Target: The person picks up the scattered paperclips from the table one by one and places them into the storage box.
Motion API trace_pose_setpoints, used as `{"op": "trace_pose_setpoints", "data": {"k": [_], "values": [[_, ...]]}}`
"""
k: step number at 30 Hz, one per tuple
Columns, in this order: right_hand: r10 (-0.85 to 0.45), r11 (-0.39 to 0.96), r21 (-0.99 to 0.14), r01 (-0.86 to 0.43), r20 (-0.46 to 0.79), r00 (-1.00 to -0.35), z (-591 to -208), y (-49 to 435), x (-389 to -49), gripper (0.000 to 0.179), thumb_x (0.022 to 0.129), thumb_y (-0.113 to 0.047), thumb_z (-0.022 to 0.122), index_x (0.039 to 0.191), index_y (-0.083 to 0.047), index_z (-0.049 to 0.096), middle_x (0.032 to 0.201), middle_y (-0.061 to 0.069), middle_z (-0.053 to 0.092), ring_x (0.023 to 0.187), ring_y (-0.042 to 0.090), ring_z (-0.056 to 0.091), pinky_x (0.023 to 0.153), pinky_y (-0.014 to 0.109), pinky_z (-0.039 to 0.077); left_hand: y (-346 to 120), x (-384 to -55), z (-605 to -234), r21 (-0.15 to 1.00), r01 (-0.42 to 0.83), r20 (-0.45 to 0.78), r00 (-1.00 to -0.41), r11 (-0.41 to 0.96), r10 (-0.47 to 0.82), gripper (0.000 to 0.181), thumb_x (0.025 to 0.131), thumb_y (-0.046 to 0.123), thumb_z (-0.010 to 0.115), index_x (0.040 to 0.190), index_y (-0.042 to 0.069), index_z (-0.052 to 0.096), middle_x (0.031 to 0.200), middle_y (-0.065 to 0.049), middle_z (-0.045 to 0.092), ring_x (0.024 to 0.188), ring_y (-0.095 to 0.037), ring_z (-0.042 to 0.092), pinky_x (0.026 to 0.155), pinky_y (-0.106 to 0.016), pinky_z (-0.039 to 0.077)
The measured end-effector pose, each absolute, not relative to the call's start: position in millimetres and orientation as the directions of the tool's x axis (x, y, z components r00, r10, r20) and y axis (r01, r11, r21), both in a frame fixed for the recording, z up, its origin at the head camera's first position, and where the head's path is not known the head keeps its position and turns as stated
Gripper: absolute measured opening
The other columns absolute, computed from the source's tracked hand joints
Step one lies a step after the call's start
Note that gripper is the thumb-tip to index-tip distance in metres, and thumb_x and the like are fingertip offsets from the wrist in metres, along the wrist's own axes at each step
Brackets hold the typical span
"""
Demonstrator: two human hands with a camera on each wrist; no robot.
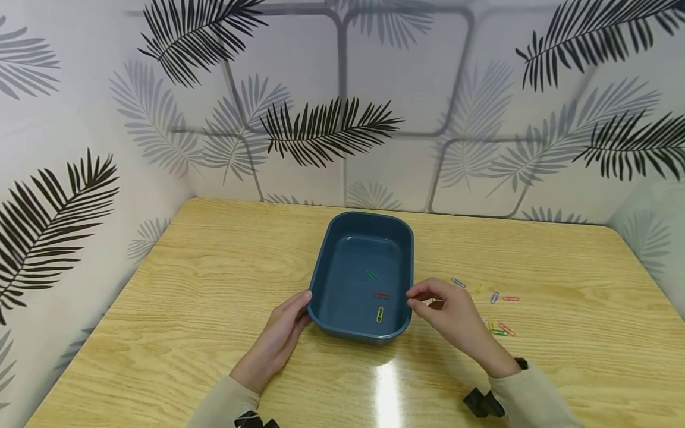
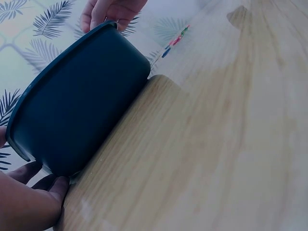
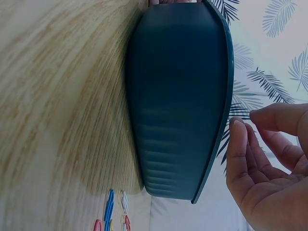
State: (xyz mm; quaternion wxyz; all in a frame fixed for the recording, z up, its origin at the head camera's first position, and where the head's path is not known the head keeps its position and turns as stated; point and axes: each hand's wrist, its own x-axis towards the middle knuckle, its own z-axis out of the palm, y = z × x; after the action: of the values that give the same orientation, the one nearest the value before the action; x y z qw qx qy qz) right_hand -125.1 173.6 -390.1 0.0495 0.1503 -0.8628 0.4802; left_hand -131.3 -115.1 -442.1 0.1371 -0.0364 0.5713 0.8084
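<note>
A dark blue plastic box stands on the table, with a green paper clip, a red paper clip and a yellow paper clip lying on its floor. My left hand grips the box's near left side, thumb at the rim and fingers lower against the wall. At the right rim is my right hand, its thumb and forefinger close together. In the right wrist view a narrow gap shows between those fingertips; whether they hold something small cannot be made out.
Right of the box, several loose paper clips lie on the wooden table: a blue clip, a pink clip and others spread out, plus a small cluster with a green clip partly behind my right hand. A leaf-patterned wall covering stands behind.
</note>
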Motion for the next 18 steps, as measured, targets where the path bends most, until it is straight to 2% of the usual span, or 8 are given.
{"op": "trace_pose_setpoints", "data": {"k": [6, 13, 18], "values": [[-0.220, 0.495, -0.808, -0.321, 0.240, -0.945, -390.3, 174.2, -125.0, 0.010, 0.086, 0.003, 0.070, 0.094, -0.002, 0.070, 0.091, 0.002, 0.068, 0.082, 0.016, 0.063, 0.066, 0.031, 0.055, -115.5, -131.1, -442.1, 0.913, -0.267, -0.217, -0.958, -0.309, 0.187, 0.056, 0.103, 0.024, 0.048, 0.143, -0.012, 0.033, 0.148, -0.025, 0.032, 0.137, -0.028, 0.031, 0.106, -0.029, 0.034], [-0.234, 0.501, -0.798, -0.334, 0.246, -0.940, -390.7, 174.3, -125.1, 0.012, 0.084, 0.005, 0.071, 0.094, -0.002, 0.070, 0.091, 0.002, 0.068, 0.084, 0.018, 0.065, 0.065, 0.031, 0.055, -115.8, -130.5, -442.2, 0.913, -0.265, -0.213, -0.958, -0.309, 0.192, 0.055, 0.103, 0.025, 0.048, 0.143, -0.011, 0.034, 0.147, -0.024, 0.034, 0.134, -0.026, 0.034, 0.103, -0.026, 0.037], [-0.245, 0.521, -0.778, -0.350, 0.257, -0.935, -389.7, 177.5, -125.3, 0.013, 0.085, 0.004, 0.071, 0.095, -0.002, 0.070, 0.093, 0.002, 0.068, 0.085, 0.019, 0.064, 0.066, 0.030, 0.055, -115.7, -130.9, -443.6, 0.921, -0.253, -0.201, -0.960, -0.298, 0.196, 0.054, 0.103, 0.026, 0.049, 0.141, -0.010, 0.037, 0.146, -0.023, 0.036, 0.133, -0.026, 0.036, 0.104, -0.028, 0.037]]}}
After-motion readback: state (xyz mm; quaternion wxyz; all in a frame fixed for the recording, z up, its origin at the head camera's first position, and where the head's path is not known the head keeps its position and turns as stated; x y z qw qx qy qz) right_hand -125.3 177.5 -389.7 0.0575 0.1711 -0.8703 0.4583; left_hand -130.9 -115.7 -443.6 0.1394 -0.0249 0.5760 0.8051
